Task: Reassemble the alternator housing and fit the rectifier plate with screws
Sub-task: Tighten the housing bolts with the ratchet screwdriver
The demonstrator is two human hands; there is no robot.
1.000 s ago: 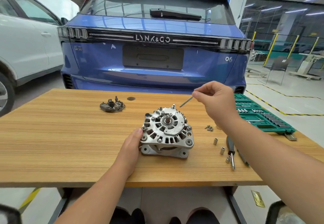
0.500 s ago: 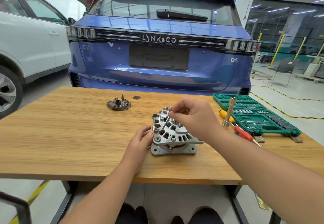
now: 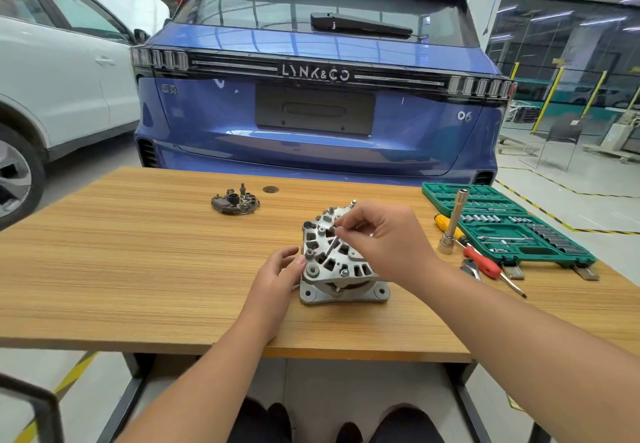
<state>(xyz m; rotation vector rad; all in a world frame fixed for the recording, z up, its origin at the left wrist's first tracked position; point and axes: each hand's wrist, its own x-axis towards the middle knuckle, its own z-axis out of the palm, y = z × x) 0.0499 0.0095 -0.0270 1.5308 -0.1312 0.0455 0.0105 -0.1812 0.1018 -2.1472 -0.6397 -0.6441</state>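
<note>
The silver alternator housing [image 3: 332, 269] stands on the wooden table [image 3: 138, 269] near its front edge, slotted end face up. My left hand [image 3: 277, 276] rests against the housing's left side, fingertips touching the rim. My right hand [image 3: 381, 238] hovers over the top and pinches a long thin bolt [image 3: 331, 243] that slants down into the left part of the end face. The dark rectifier plate [image 3: 235, 201] lies apart at the back of the table, left of the housing. The housing's right side is hidden behind my right hand.
A green socket set case [image 3: 502, 231] lies open at the right. In front of it stand a socket extension [image 3: 452, 224] and lie a red-handled screwdriver [image 3: 485, 262] and a yellow-handled one [image 3: 445, 223]. A small dark disc [image 3: 270, 189] lies near the far edge. A blue car [image 3: 318, 96] is parked behind.
My right hand came down from above right with the bolt and set its tip into the housing's face. The left hand stayed on the housing's side. The view shifted left.
</note>
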